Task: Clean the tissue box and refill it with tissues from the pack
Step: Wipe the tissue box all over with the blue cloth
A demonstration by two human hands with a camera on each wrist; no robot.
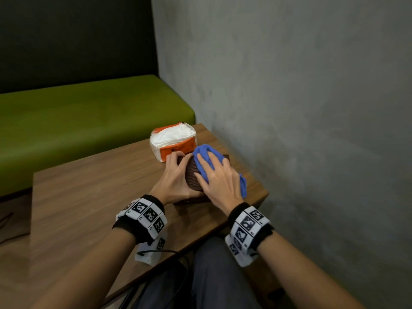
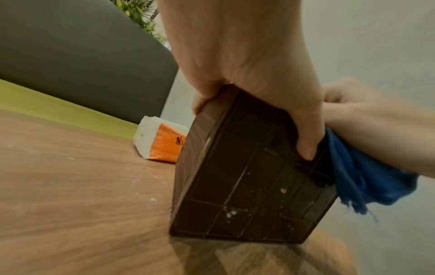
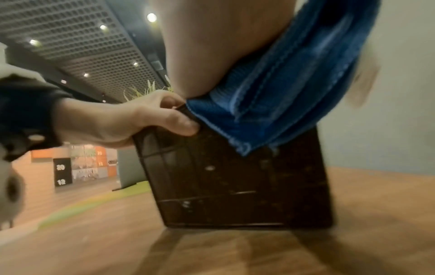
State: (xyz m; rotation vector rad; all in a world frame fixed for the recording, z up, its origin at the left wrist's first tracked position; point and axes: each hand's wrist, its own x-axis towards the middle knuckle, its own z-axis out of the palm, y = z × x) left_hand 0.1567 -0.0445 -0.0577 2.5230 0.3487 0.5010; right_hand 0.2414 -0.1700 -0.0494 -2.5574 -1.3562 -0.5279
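A dark brown tissue box (image 1: 192,175) stands on the wooden table (image 1: 89,197) near its right edge. My left hand (image 1: 177,168) grips its left side, thumb on the near face and fingers curled over the top edge. My right hand (image 1: 219,178) lies flat with fingers spread, pressing a blue cloth (image 1: 206,152) onto the box top. In the left wrist view the box (image 2: 247,176) shows white specks on its near face, with the cloth (image 2: 360,176) hanging off its right side. The orange and white tissue pack (image 1: 171,139) lies just behind the box, torn open at the top.
A grey concrete wall (image 1: 301,108) runs close along the table's right side. A green bench seat (image 1: 78,114) stands behind the table. The table's near edge is over my lap, where cables hang.
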